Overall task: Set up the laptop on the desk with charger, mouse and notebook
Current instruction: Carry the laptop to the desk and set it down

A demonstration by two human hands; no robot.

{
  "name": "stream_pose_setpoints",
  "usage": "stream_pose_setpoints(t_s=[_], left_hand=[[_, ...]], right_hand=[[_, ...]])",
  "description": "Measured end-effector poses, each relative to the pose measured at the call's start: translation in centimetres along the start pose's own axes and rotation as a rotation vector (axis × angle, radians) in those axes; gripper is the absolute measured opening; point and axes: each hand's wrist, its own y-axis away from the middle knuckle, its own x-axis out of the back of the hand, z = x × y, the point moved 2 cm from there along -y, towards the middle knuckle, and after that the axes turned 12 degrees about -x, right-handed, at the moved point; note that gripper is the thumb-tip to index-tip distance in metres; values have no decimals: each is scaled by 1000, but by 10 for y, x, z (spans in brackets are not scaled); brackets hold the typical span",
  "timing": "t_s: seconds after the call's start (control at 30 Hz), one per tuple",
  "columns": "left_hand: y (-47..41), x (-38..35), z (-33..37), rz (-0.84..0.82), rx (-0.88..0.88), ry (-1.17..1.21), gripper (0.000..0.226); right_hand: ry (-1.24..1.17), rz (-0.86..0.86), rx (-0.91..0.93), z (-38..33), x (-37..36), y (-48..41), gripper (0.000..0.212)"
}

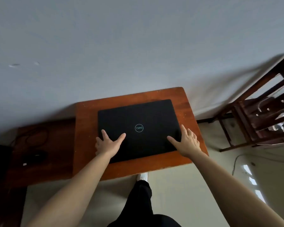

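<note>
Both hands, left (107, 145) and right (186, 144), lay spread flat, gripping nothing, on the closed laptop (138, 128) already centred on the desk (87, 128); opening it, charger, mouse and notebook seemingly remained

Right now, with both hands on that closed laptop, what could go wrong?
The black Dell laptop nearly fills the small wooden desk, and its near right corner sits close to the desk's edge, so a push from the right hand might tip it off. The left hand overhangs its left edge. Little bare wood remains for mouse and notebook. A loose cable trails on the floor to the right, possibly a trip hazard.
</note>
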Motion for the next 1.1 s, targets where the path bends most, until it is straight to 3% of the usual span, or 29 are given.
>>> stream_pose_setpoints(t_s=[0.17,0.27,0.37,0.5,0.6,0.73,0.83,0.9,1.03,1.1], left_hand=[[-37,0,5,159,198,157,124],[-55,3,6,183,219,160,126],[-64,6,10,195,299,246,116],[-74,12,-4,267,382,539,88],[-74,19,-6,254,411,721,95],[-66,20,13,124,388,814,82],[-56,16,42,-39,299,769,79],[-52,10,67,-161,226,708,76],[-25,-18,135,-440,66,576,47],[-13,-36,163,-544,-9,483,53]], right_hand=[[-291,-78,-162,-39,-8,-41,98],[-331,-65,-269,-53,-8,-57,97],[-453,-125,-365,-56,-5,-70,97],[-647,-261,-428,-53,2,-78,107],[-805,-377,-451,-44,4,-79,115],[-987,-409,-448,-10,5,-68,109],[-1071,-432,-462,5,30,-30,59],[-1152,-365,-498,33,44,-13,43],[-1357,-213,-613,111,68,21,53],[-1474,-193,-656,150,77,34,71]])
